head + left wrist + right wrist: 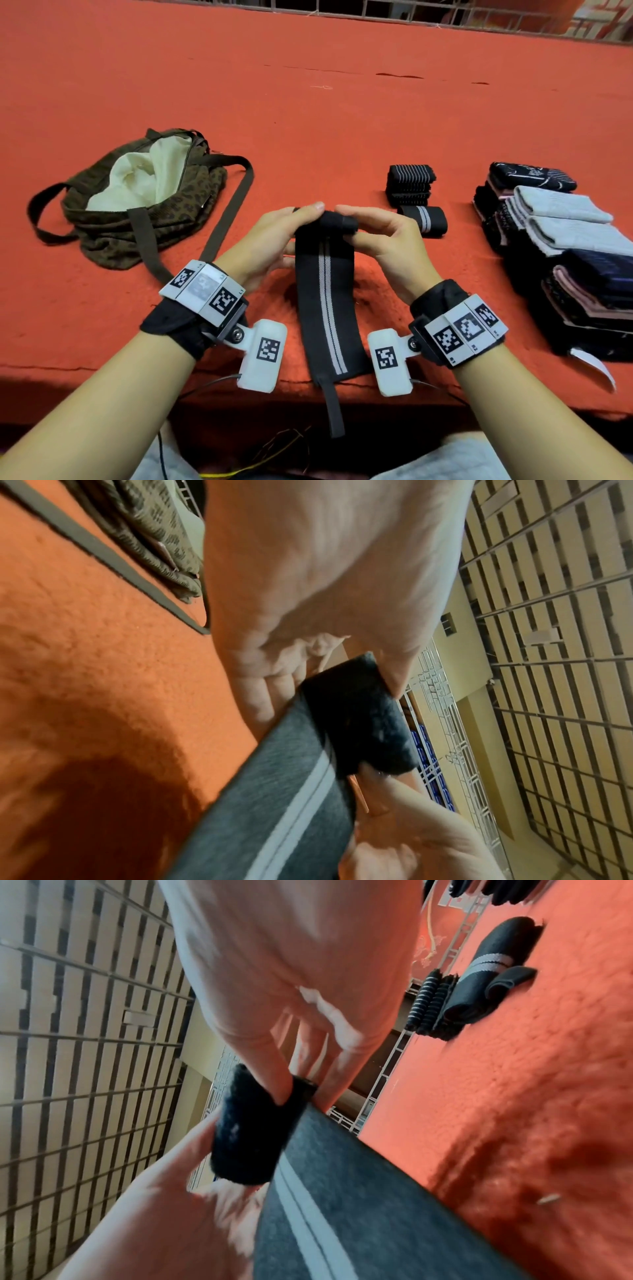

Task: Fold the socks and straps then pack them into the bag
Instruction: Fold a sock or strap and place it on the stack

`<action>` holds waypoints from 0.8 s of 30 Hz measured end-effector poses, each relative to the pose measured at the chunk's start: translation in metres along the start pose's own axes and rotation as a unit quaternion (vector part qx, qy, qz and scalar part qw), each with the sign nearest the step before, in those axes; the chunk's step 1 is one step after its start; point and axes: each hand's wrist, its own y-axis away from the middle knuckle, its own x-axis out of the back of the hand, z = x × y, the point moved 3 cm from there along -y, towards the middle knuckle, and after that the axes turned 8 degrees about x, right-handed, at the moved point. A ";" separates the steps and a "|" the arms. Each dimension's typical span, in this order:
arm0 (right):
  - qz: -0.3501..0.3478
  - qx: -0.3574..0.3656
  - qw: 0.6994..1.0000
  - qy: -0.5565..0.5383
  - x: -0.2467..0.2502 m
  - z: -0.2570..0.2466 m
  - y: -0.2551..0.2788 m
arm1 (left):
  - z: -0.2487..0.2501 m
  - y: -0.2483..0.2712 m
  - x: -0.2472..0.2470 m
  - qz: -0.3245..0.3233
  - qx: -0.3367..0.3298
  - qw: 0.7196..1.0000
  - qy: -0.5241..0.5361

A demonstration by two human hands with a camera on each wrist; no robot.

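Note:
A long black strap with a grey centre stripe lies on the red cloth, its tail hanging over the front edge. Its far end is rolled into a small black roll. My left hand pinches the roll's left side and my right hand pinches its right side. The open leopard-print bag with pale lining lies at the left. A rolled striped strap lies beyond my right hand, behind it a folded ribbed black piece.
Stacks of folded socks, white, black and pink, sit at the right. The bag's long dark shoulder strap runs toward my left wrist. Red cloth stretches far back to a metal grille.

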 end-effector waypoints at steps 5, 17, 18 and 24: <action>-0.002 -0.132 0.987 -0.087 0.002 0.006 0.001 | -0.001 -0.002 0.000 0.015 -0.018 0.999 0.043; -0.049 -0.126 0.990 0.030 0.002 0.001 0.005 | -0.003 -0.003 -0.003 0.030 -0.053 0.998 0.010; -0.046 -0.122 0.991 0.029 0.001 0.001 0.005 | -0.004 -0.004 -0.003 0.048 -0.066 0.997 -0.003; -0.006 -0.114 0.993 -0.037 -0.002 0.002 0.007 | -0.011 -0.006 -0.002 0.092 -0.074 0.993 -0.023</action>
